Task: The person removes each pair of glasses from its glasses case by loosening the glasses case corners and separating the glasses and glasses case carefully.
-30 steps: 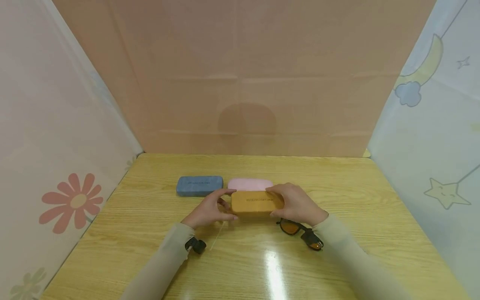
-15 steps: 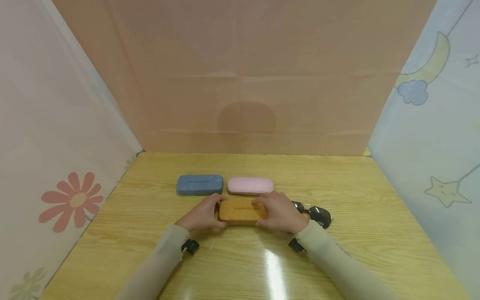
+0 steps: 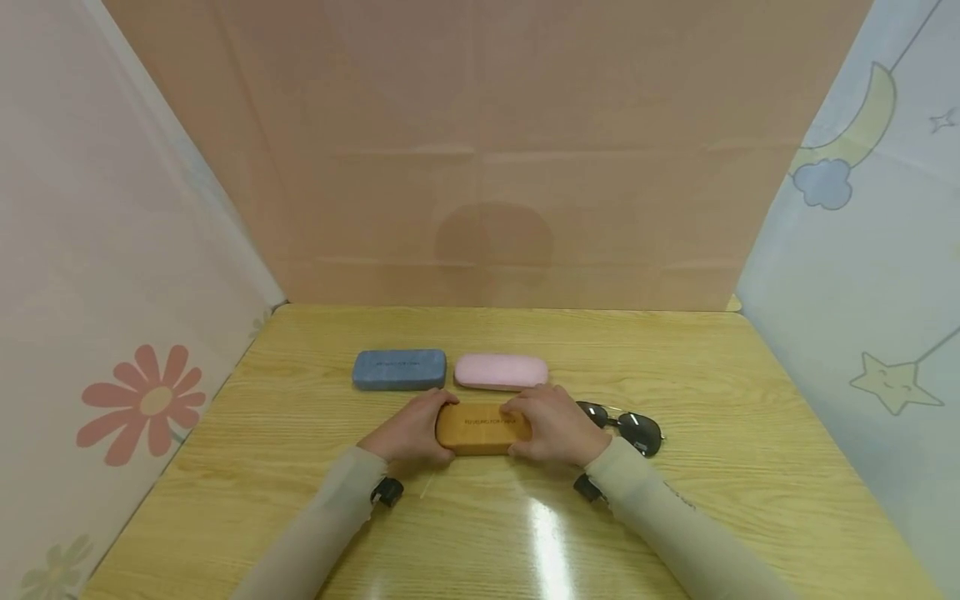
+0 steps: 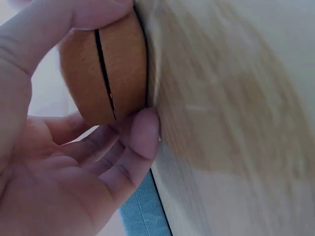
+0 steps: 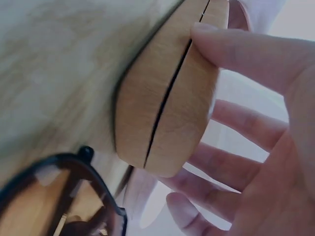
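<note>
An orange glasses case (image 3: pixel 483 429) lies on the wooden table, lid closed, dark lettering on top. My left hand (image 3: pixel 412 427) holds its left end between thumb and fingers. At the right end my right hand (image 3: pixel 558 425) grips it the same way. The left wrist view shows the end of the orange case (image 4: pixel 106 73) with a thin dark seam. In the right wrist view, glasses with a dark frame and orange lens (image 5: pixel 37 201) lie beside the case; the right hand or arm hides them in the head view.
Behind the orange case lie a blue glasses case (image 3: pixel 400 370) and a pink glasses case (image 3: pixel 501 372), side by side. Black-lensed sunglasses (image 3: pixel 641 433) rest right of my right hand, partly covered. Patterned side walls and a plain back wall enclose the table (image 3: pixel 712 392).
Both hands have brought the orange case left and toward me, away from the pink case it partly covered. Over the last half second it has barely shifted.
</note>
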`<state>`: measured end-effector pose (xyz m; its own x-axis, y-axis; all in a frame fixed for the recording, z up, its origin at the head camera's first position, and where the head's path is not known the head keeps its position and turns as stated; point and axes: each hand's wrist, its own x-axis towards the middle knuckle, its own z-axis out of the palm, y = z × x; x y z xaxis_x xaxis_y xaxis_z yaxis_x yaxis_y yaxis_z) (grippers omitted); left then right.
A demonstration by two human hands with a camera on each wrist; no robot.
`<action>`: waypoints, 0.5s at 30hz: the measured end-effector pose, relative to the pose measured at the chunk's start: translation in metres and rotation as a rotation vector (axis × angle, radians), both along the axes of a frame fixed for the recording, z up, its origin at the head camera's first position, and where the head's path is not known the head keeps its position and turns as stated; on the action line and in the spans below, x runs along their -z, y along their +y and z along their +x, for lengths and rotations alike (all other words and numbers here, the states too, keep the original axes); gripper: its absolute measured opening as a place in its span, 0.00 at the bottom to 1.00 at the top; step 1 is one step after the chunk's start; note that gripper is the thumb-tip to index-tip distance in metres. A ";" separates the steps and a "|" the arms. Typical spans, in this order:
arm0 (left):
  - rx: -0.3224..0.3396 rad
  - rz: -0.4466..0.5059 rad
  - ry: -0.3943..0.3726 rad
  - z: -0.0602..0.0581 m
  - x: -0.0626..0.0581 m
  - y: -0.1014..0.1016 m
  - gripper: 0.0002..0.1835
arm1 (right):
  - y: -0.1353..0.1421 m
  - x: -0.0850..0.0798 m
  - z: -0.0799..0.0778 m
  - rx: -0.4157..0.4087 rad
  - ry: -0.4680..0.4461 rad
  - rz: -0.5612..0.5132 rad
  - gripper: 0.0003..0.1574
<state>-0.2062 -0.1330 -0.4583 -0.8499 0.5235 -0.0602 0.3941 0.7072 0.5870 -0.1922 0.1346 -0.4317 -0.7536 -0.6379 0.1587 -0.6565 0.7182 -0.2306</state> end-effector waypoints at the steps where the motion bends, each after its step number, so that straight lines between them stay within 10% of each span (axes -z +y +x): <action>1: 0.000 -0.005 -0.003 0.000 0.000 0.001 0.42 | 0.000 -0.001 -0.001 -0.011 -0.004 -0.002 0.33; 15: -0.015 0.030 -0.030 -0.004 0.001 -0.002 0.45 | 0.010 -0.012 -0.025 -0.112 -0.281 -0.036 0.31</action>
<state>-0.2099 -0.1347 -0.4593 -0.8557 0.5127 -0.0702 0.3654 0.6948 0.6195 -0.2176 0.1443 -0.4199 -0.6963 -0.7174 -0.0218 -0.6381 0.6327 -0.4389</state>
